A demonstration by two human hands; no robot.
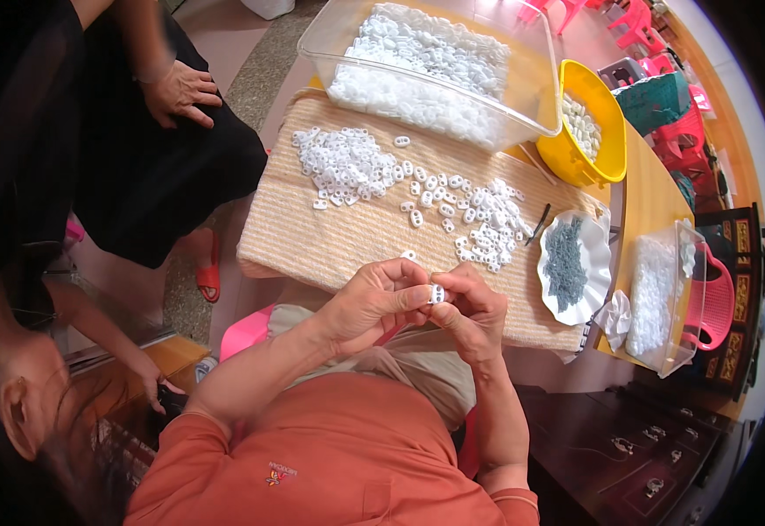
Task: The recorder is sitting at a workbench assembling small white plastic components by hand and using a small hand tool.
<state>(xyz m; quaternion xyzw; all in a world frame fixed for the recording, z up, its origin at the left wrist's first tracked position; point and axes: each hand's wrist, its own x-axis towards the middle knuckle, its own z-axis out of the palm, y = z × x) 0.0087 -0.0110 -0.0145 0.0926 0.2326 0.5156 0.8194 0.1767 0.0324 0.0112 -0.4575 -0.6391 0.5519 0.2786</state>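
In front of my body, a small white oval plastic piece (437,294) with two dark spots is pinched between my fingertips. My left hand (369,302) grips it from the left with thumb and forefinger. From the right, the thumb and forefinger of my right hand (474,311) close on the same piece. Just beyond my hands, a ribbed beige cloth (312,250) covers the work surface. A pile of similar white two-holed pieces (343,162) lies at its left, and a looser heap of them (492,228) at its right. More pieces are scattered between.
A large transparent bin (523,123) of white pieces stands at the back. Beside it is a yellow bucket (606,167) holding pale pieces. A white scalloped dish (599,263) holds small grey bits, near a thin black stick (538,223). Other people sit at left, one hand (181,92) resting on dark clothing.
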